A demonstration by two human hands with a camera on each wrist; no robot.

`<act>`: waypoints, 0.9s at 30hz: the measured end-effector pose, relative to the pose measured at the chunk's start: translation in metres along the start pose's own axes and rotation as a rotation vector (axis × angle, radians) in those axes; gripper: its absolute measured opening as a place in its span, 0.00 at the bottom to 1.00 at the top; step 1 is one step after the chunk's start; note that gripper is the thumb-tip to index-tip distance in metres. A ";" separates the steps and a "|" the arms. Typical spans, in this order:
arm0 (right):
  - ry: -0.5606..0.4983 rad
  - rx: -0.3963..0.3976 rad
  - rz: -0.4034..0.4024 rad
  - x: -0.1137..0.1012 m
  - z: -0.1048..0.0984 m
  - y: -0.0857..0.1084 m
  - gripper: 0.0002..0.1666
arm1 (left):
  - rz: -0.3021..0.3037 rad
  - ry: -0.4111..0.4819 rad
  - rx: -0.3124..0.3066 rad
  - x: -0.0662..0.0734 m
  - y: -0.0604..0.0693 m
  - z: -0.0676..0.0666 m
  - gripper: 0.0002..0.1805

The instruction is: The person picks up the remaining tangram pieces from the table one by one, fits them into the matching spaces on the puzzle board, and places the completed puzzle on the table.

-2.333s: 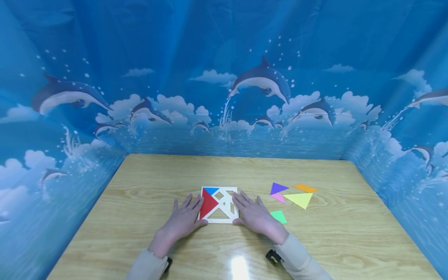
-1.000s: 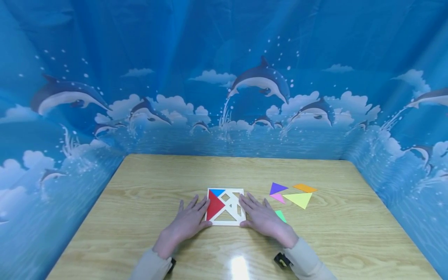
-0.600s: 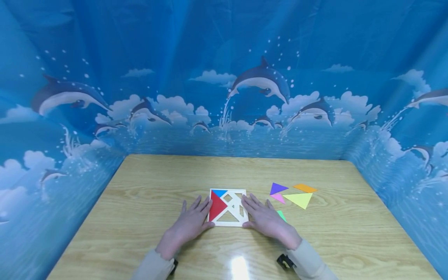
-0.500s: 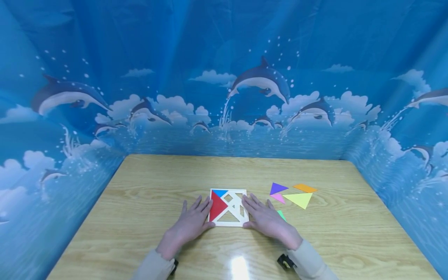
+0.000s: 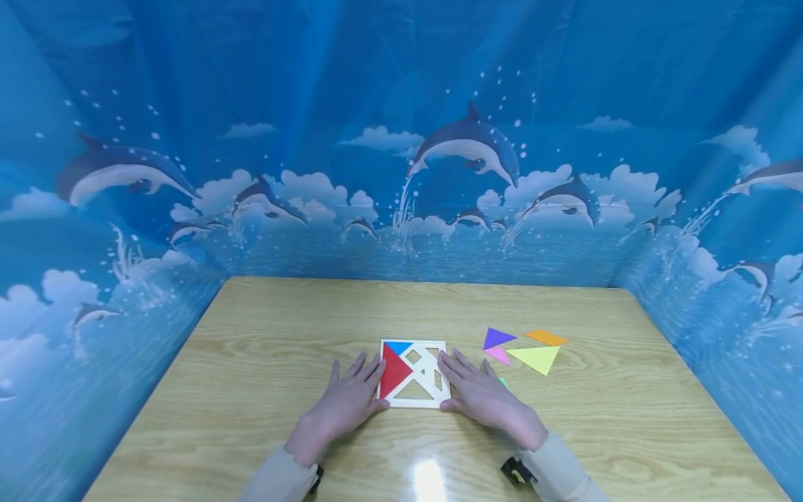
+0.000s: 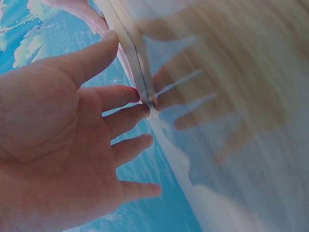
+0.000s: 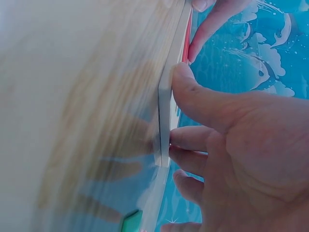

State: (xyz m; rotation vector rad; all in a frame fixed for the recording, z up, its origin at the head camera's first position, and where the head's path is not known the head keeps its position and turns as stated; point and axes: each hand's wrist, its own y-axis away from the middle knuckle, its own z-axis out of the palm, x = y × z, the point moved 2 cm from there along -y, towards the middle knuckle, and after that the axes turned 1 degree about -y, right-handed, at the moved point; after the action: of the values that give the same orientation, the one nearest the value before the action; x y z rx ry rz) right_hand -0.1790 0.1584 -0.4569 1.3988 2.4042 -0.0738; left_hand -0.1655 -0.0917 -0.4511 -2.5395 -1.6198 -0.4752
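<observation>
A white square tangram tray (image 5: 414,404) lies flat on the table in the head view. A large red triangle (image 5: 394,373) and a blue triangle (image 5: 398,347) sit in its left part; the other cut-outs show bare wood. My left hand (image 5: 348,401) touches the tray's left side, fingers spread, thumb at the near corner. On the opposite side my right hand (image 5: 486,397) lies likewise, fingertips on the rim. Both wrist views show thumb and fingertips against the tray's edge, fingers extended. Behind the right hand, a green piece (image 5: 504,382) is mostly hidden; the right wrist view shows part of it.
To the right of the tray lie a purple triangle (image 5: 498,338), a pink triangle (image 5: 499,355), an orange parallelogram (image 5: 546,338) and a yellow triangle (image 5: 538,358). A blue dolphin-print curtain (image 5: 401,230) stands around the wooden table (image 5: 288,314).
The tray has slid right and slightly nearer me, both hands moving along with it. My right hand now covers more of the green piece. The other loose pieces stay put.
</observation>
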 end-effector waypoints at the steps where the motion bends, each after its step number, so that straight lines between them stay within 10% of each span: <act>1: -0.002 -0.001 0.001 0.000 0.000 0.000 0.47 | 0.003 0.000 0.002 0.000 0.000 0.000 0.38; 27: -0.026 -0.010 0.017 0.005 -0.002 0.008 0.47 | -0.003 -0.024 -0.026 0.006 -0.004 0.003 0.39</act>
State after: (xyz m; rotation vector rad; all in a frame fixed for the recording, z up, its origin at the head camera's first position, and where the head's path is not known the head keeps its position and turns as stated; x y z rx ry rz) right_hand -0.1756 0.1672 -0.4556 1.4046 2.3687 -0.0752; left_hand -0.1657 -0.0840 -0.4524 -2.5714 -1.6363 -0.4710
